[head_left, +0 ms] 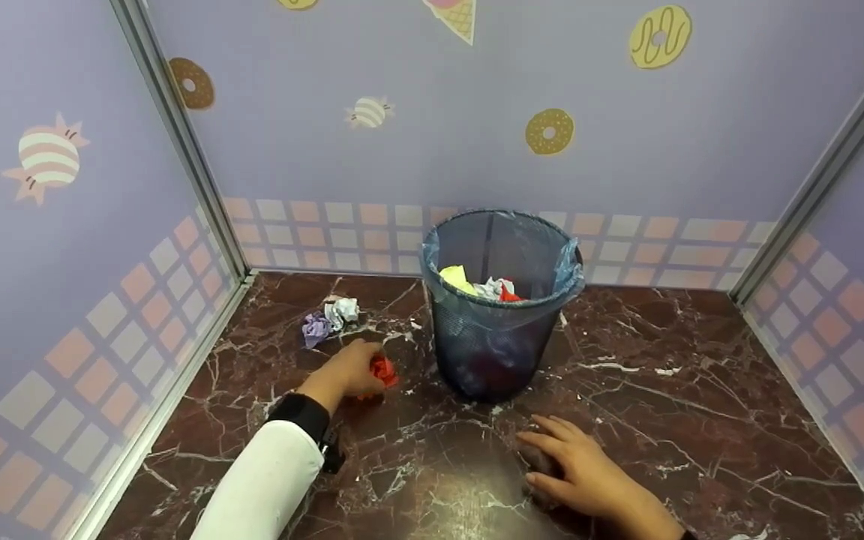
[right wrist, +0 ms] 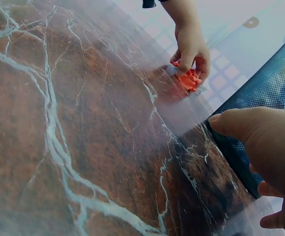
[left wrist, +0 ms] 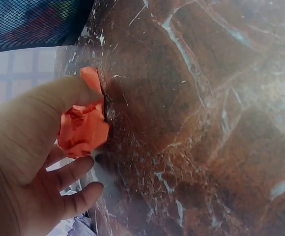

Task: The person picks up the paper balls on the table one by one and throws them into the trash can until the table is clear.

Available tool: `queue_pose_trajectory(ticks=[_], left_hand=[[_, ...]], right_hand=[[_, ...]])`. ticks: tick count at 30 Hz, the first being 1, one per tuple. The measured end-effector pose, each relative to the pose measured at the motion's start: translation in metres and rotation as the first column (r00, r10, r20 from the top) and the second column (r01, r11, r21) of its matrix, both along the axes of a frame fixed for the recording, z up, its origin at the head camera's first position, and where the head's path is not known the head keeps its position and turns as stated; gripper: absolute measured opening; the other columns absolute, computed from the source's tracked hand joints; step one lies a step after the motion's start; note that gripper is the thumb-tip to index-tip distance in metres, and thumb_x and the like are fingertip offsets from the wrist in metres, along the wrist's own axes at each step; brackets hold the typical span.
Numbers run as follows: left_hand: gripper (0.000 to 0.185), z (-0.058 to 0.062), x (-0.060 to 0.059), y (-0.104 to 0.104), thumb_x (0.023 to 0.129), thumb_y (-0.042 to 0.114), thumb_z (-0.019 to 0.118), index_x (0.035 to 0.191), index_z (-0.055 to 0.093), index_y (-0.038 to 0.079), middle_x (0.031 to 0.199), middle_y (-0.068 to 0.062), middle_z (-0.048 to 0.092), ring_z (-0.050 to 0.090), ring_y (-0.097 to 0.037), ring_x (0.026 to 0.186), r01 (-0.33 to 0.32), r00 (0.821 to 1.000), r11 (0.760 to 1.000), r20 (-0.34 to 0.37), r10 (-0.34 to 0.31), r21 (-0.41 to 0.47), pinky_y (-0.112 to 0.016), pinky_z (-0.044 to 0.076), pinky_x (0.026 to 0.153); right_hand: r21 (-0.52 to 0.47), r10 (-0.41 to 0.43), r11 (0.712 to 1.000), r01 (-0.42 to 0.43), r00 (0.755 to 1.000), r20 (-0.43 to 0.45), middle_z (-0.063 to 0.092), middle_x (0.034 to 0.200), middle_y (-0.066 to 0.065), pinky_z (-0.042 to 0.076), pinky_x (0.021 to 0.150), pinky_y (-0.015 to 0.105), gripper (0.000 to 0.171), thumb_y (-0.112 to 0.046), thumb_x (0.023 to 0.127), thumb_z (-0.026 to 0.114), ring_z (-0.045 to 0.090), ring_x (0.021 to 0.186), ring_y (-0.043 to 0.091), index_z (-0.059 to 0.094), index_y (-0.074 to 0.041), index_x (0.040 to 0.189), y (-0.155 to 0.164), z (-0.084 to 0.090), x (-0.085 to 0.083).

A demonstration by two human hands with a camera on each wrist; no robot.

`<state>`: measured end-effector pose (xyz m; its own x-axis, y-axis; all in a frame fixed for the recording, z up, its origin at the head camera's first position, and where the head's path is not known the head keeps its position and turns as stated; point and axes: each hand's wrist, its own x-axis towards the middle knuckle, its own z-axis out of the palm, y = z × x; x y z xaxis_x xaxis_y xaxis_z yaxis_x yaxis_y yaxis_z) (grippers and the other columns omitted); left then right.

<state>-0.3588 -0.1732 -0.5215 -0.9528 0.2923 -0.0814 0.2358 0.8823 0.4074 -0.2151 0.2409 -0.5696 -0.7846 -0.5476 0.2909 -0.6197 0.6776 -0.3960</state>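
Observation:
A crumpled red-orange paper ball (head_left: 383, 370) is pinched between the thumb and fingers of my left hand (head_left: 353, 369), low over the marbled tabletop. In the left wrist view the crumpled paper ball (left wrist: 86, 130) shows beside the thumb, its far side hidden by the hand. My right hand (head_left: 571, 465) is held low over the table in front of the bin, fingers spread and holding nothing. Beyond the left hand, a purple paper ball (head_left: 316, 329) and a white paper ball (head_left: 343, 312) lie side by side.
A dark mesh bin (head_left: 492, 352) with a clear bag liner stands near the back wall. Inside it are yellow paper (head_left: 457, 278), white paper (head_left: 490, 288) and red paper (head_left: 509, 293). Lilac panels with metal edges (head_left: 177, 120) enclose the table at the left, back and right.

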Motion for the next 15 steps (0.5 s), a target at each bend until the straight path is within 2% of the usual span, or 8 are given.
queue_pose_trajectory(ticks=[3, 11, 15], left_hand=[[0.051, -0.0005, -0.0001, 0.0006, 0.072, 0.012, 0.083, 0.119, 0.064, 0.006, 0.109, -0.014, 0.057, 0.059, -0.025, 0.085, 0.016, 1.000, 1.000, 0.009, -0.016, 0.023, -0.038, 0.055, 0.077], [0.042, -0.0051, -0.0045, -0.0019, 0.070, 0.008, 0.080, 0.109, 0.062, 0.007, 0.102, -0.011, 0.060, 0.055, -0.022, 0.085, 0.048, 0.999, 0.999, -0.019, -0.047, 0.016, -0.037, 0.051, 0.075], [0.037, -0.0011, -0.0054, -0.0051, 0.071, 0.008, 0.079, 0.105, 0.062, 0.008, 0.095, -0.008, 0.061, 0.055, -0.020, 0.080, 0.055, 0.998, 0.998, -0.024, -0.054, 0.029, -0.034, 0.049, 0.070]], right_hand=[[0.001, 0.003, 1.000, -0.003, 1.000, -0.004, 0.053, 0.153, 0.020, 0.043, 0.105, 0.073, 0.058, -0.044, 0.091, 0.075, 0.050, 0.138, 0.049, 0.062, -0.020, 0.142, 0.0000, -0.0006, -0.0003], [0.001, 0.001, 1.000, -0.001, 1.000, 0.012, 0.053, 0.152, 0.020, 0.042, 0.105, 0.073, 0.057, -0.044, 0.091, 0.074, 0.049, 0.138, 0.050, 0.062, -0.020, 0.142, -0.0004, 0.0012, -0.0005], [0.003, -0.008, 1.000, 0.008, 1.000, 0.019, 0.054, 0.152, 0.021, 0.042, 0.106, 0.074, 0.057, -0.042, 0.092, 0.074, 0.049, 0.138, 0.051, 0.062, -0.020, 0.142, 0.0007, 0.0031, -0.0006]])
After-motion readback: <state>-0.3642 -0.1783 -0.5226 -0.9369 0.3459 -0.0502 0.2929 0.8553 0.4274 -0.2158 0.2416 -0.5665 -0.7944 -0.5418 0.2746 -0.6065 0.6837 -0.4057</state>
